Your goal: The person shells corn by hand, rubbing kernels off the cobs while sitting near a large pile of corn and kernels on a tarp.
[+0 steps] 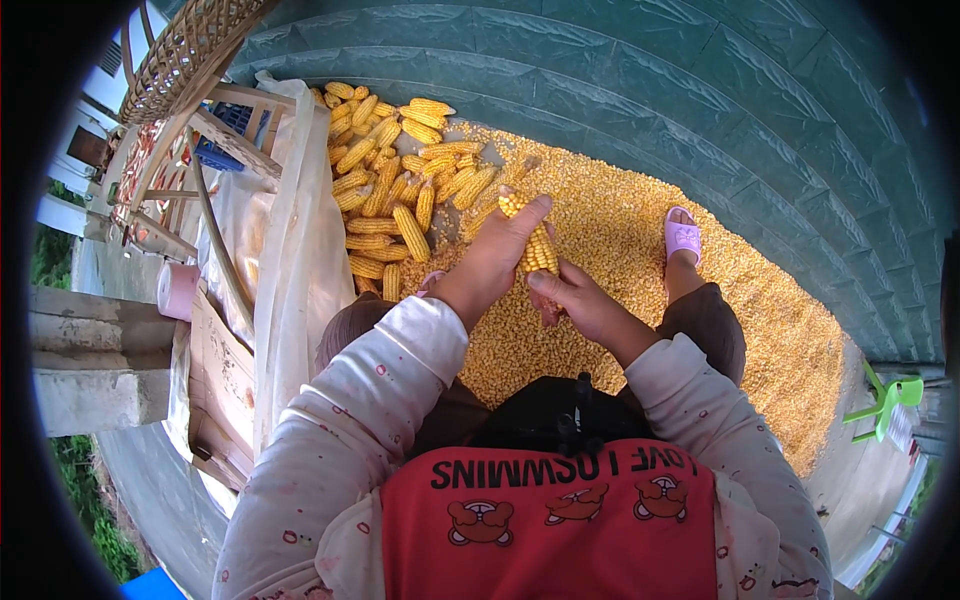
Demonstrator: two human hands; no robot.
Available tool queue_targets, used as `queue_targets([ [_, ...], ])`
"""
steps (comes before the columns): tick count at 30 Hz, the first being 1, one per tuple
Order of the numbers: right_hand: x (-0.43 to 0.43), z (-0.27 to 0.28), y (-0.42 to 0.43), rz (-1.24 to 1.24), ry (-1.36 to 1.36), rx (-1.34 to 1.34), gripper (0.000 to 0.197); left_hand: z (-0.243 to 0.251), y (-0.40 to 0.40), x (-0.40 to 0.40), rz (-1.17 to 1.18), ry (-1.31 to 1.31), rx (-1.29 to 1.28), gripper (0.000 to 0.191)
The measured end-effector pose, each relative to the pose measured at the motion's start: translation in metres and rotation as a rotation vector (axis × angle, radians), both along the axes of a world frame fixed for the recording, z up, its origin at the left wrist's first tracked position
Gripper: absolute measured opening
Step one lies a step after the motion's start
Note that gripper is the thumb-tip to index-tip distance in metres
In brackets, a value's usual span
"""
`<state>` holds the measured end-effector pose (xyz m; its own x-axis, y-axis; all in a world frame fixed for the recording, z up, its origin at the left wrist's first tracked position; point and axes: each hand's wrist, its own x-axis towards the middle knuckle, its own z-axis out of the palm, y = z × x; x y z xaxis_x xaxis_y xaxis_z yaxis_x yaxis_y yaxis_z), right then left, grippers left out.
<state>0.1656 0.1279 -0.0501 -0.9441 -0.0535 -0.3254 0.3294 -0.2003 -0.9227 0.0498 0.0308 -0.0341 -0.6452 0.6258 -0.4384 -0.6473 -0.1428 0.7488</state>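
Near the picture's middle, my left hand [505, 244] grips the upper part of a corn cob [538, 247] with yellow kernels, its thumb across the ear. My right hand [581, 295] is closed around the lower end, thumb on the cob, and a reddish, bare-looking piece [547, 309] shows below it; whether that is a separate cob I cannot tell. Under both hands spreads a thick layer of loose corn kernels [615, 217]. Whole ears of corn [386, 180] lie heaped at the upper left of the kernels.
Left of the ears hangs a translucent plastic sheet [289, 277] by a wooden frame [240, 139], with a woven basket [184, 64] above. A teal tiled wall [645, 90] curves behind the kernels. My slippered foot [683, 234] rests at their edge; a green chair [889, 401] stands far right.
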Motion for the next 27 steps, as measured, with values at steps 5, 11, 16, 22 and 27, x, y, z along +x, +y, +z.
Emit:
queue_targets([
  [5,-0.001,0.003,-0.002,0.002,0.025,0.032,0.025,-0.001,0.001,0.002,0.002,0.060,-0.001,0.029],
  [11,0.001,0.006,0.002,-0.043,-0.098,-0.191,0.029,-0.002,0.000,0.002,0.003,0.075,0.001,0.030],
  [16,0.006,0.000,0.002,-0.022,-0.052,-0.016,0.027,0.001,0.002,0.005,-0.035,-0.027,-0.026,0.031],
  [22,0.020,0.001,-0.004,-0.046,-0.071,-0.088,0.025,0.002,0.002,0.018,-0.051,0.014,-0.003,0.036],
  [27,0.030,-0.024,0.000,-0.109,-0.151,-0.325,0.028,0.000,0.000,0.031,-0.061,0.076,0.064,0.039],
])
